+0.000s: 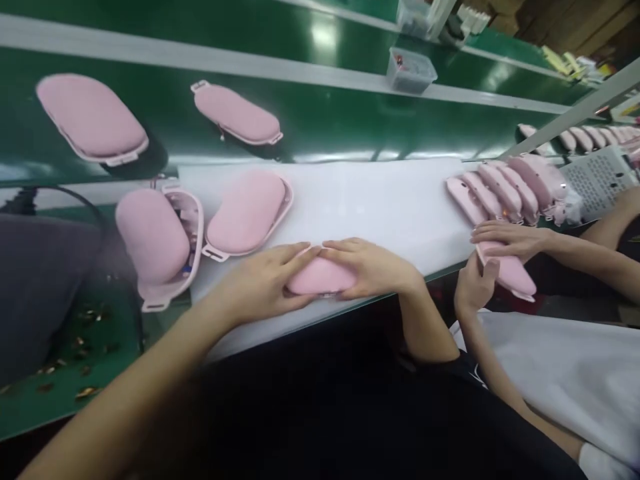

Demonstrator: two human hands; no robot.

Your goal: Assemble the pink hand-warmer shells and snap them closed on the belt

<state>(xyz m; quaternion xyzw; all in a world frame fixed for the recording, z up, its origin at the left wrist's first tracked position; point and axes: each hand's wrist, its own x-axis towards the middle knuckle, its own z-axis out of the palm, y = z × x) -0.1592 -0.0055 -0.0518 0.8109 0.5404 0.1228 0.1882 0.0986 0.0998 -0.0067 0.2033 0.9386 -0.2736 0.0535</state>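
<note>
Pink case (323, 275) is at worktop's (125, 380) near edge, prob. for easy reach. L hand (263, 283) & R hand (373, 267) cup opp. ends, apparently to steady it; both grips part-open, approx. case depth, fingers over top/far side, thumbs near side. Open case (155, 237) lies toward left edge.

A green table (345, 127) bears a white sheet (345, 207) (pink cases (93, 117) too).

We count four pink cases (245, 212) at the left, one case we hold (323, 273), one co-worker's case (511, 272), at least five row cases (500, 190), two clear plastic boxes (411, 72), and far-row cases (583, 139) too blurred to number.
</note>
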